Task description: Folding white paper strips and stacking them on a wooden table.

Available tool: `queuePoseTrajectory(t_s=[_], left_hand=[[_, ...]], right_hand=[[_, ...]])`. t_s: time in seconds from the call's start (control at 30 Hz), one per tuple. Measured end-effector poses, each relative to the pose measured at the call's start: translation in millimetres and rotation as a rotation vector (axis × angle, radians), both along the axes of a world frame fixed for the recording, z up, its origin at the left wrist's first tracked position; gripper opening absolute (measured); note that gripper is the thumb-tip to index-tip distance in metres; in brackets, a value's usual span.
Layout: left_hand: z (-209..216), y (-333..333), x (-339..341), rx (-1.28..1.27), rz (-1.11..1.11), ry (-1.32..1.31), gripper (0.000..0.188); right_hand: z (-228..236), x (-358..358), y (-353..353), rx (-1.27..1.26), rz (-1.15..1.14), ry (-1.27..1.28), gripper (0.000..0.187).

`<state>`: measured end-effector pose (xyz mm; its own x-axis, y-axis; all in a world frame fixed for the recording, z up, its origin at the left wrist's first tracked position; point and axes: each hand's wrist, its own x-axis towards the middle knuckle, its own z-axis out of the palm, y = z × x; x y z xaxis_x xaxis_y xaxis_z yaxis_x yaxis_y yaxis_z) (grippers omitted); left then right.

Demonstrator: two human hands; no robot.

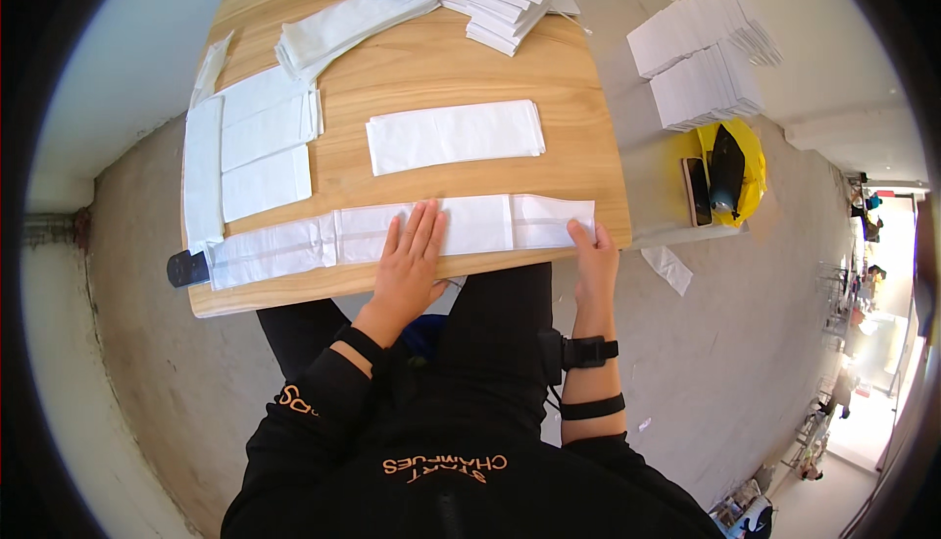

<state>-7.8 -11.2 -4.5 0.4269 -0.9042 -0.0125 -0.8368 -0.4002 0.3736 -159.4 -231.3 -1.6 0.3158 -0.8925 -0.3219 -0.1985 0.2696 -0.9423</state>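
Note:
A long white creased strip [475, 224] of thin sheet material lies along the near edge of the table, with fold lines across it. My left hand [409, 263] rests flat on its middle, fingers stretched out. At its right end, my right hand [596, 260] pinches the corner, thumb on top; the fingertips underneath are partly hidden. Just beyond the strip lies a flat stack of folded white sheets [456, 137]. More white folded sheets [267, 137] lie in overlapping piles on the left, beside the strip's left end.
On the wooden table [578, 78], white sheets [358, 31] and flat white packets [505, 0] are piled at the far side. A black object [186, 269] sits at the left corner. Right of the table are white stacks [686, 39], a yellow bag [753, 171] and a phone [697, 191].

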Motion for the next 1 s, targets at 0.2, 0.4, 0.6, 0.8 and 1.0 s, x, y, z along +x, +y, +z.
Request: queuePoseTrajectory(t_s=[0.2, 0.4, 0.6, 0.8, 1.0], left_hand=[[3.3, 3.8, 6.7, -0.160, 0.046, 0.002, 0.083], [18.4, 2.2, 2.5, -0.534, 0.326, 1.262, 0.064], [47.0, -2.4, 2.9, -0.437, 0.309, 1.320, 0.062], [27.6, -4.7, 8.3, -0.326, 0.486, 1.359, 0.062], [10.5, -5.2, 14.6, -0.286, 0.416, 1.196, 0.058]], right_hand=[[23.6, 27.0, 42.1, -0.271, 0.229, 0.044, 0.028], [27.8, 56.4, 83.4, -0.634, 0.437, 0.085, 0.019], [10.4, 69.1, 98.4, -0.766, 0.568, 0.239, 0.018], [15.1, 61.6, 88.2, -0.861, 0.703, 0.055, 0.029], [-2.2, 32.6, 47.8, -0.751, 0.454, 0.214, 0.023]])
